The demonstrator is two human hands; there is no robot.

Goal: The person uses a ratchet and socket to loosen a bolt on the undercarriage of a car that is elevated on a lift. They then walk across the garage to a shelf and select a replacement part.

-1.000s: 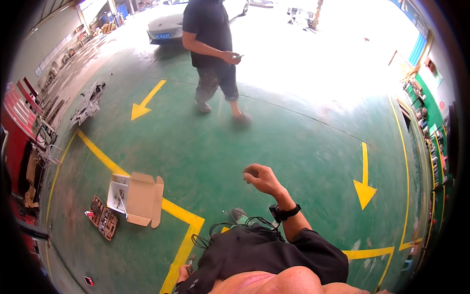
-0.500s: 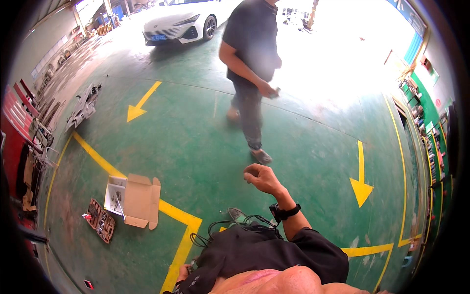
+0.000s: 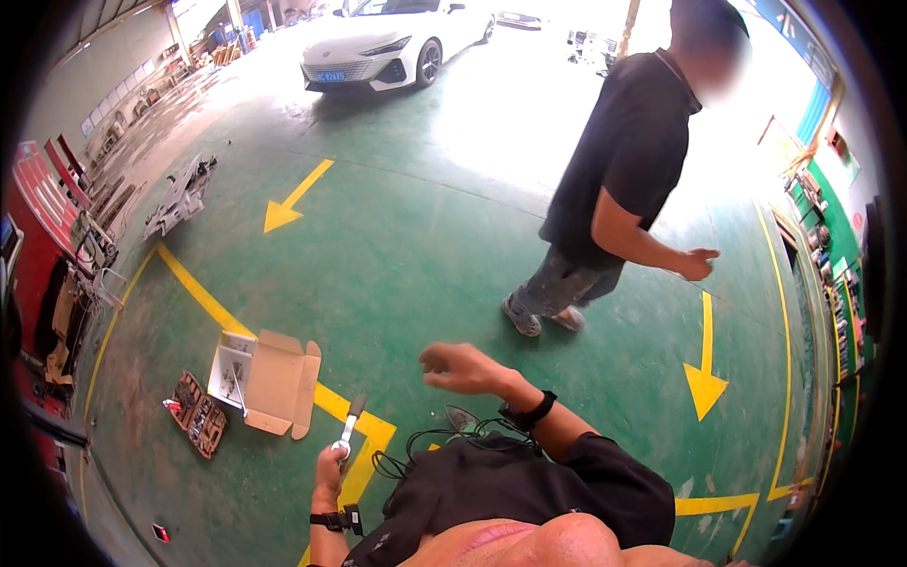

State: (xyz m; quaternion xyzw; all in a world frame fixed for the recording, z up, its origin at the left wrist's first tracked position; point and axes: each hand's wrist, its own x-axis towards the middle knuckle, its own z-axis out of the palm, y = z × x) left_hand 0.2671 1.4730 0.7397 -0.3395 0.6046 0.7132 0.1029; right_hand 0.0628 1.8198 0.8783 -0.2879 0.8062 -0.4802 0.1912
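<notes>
My left hand (image 3: 329,472) is closed around the head end of a ratchet wrench (image 3: 351,423), whose dark grip points up and away from me. My right hand (image 3: 461,369) hangs in front of my body, its fingers loosely bent and a little apart. Nothing shows in it. Left of the wrench, an opened cardboard box (image 3: 279,383) lies on the green floor with small parts in its white inside. Beside that box lies an open tool case (image 3: 196,416) filled with sockets and other small tools.
A person in dark clothes (image 3: 619,170) walks at the right ahead. A white car (image 3: 378,52) stands far off. Grey metal parts (image 3: 179,198) lie at the left, near red equipment (image 3: 47,203). Black cables (image 3: 406,458) loop at my waist. Shelves (image 3: 841,283) line the right wall.
My left hand has come up into view with the ratchet wrench. The right hand has moved left and lower. The other person has walked to the right.
</notes>
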